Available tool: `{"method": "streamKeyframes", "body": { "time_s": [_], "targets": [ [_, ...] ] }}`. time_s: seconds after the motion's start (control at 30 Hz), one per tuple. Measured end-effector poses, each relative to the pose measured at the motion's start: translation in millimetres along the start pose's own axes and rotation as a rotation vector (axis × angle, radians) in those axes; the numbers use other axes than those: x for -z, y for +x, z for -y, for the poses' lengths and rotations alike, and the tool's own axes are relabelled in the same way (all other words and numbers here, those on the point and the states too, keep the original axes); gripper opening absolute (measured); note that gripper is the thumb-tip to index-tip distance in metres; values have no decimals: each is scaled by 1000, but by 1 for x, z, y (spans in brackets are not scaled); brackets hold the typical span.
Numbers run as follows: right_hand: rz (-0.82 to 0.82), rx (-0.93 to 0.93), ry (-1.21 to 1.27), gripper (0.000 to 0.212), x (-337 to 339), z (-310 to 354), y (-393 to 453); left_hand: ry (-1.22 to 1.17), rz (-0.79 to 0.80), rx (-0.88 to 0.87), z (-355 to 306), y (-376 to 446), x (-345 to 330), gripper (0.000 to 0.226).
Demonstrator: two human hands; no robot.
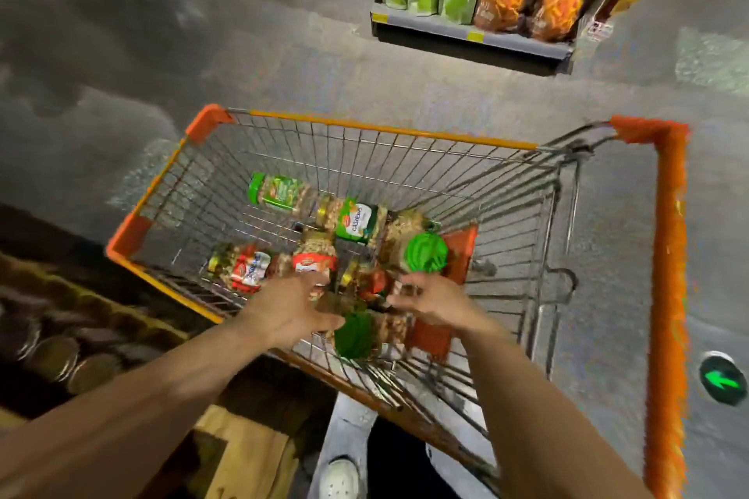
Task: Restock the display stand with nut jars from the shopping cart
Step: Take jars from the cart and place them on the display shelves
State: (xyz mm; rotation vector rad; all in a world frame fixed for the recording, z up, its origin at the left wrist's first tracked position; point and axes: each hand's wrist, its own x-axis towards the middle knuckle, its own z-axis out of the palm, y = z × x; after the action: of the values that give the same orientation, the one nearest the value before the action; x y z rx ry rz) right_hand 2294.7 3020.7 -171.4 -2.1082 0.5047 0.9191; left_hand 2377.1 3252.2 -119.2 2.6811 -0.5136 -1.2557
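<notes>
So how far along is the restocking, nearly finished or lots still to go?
Hard to say what is done: jar lids show at lower left, maybe the stand. Right now the left hand and right hand reach into the shopping cart over a green-lidded jar, neither gripping yet. Left: several jars, including a cashew jar.

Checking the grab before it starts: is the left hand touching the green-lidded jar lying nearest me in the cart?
Cannot tell. In the head view the left hand overlaps the green-lidded jar, but motion blur hides any contact or gap.
</notes>
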Motion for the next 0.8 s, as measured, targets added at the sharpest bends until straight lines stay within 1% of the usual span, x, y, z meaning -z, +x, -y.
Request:
{"method": "streamKeyframes", "body": {
  "time_s": [0.07, 0.17, 0.27, 0.37, 0.47, 0.6, 0.63, 0.7, 0.73, 0.8],
  "targets": [
    [44, -13, 0, 56, -4, -9, 30, 35, 46, 9, 5, 30, -10, 87],
    [95, -68, 26, 61, -17, -22, 70, 34, 145, 31, 7, 68, -26, 85],
    [161, -114, 31, 59, -33, -36, 103, 25, 274, 76, 5, 103, -48, 95],
    [157, -153, 94, 54, -49, -46, 125, 27, 350, 100, 4, 130, -70, 99],
    [154, -177, 95, 62, -66, -54, 143, 34, 382, 124, 5, 151, -86, 95],
    [198, -201, 45, 55, -77, -56, 157, -52, 461, 174, 10, 167, -105, 99],
    [213, -198, 29, 54, -79, -57, 159, -75, 480, 169, 12, 170, -112, 105],
    [254, -199, 6, 53, -82, -59, 163, -55, 514, 159, 15, 174, -123, 127],
    [276, -206, 6, 53, -83, -60, 164, -45, 529, 174, 16, 176, -127, 128],
    [308, -223, 28, 58, -86, -64, 168, -55, 528, 216, 18, 177, -135, 118]
  ]
}}
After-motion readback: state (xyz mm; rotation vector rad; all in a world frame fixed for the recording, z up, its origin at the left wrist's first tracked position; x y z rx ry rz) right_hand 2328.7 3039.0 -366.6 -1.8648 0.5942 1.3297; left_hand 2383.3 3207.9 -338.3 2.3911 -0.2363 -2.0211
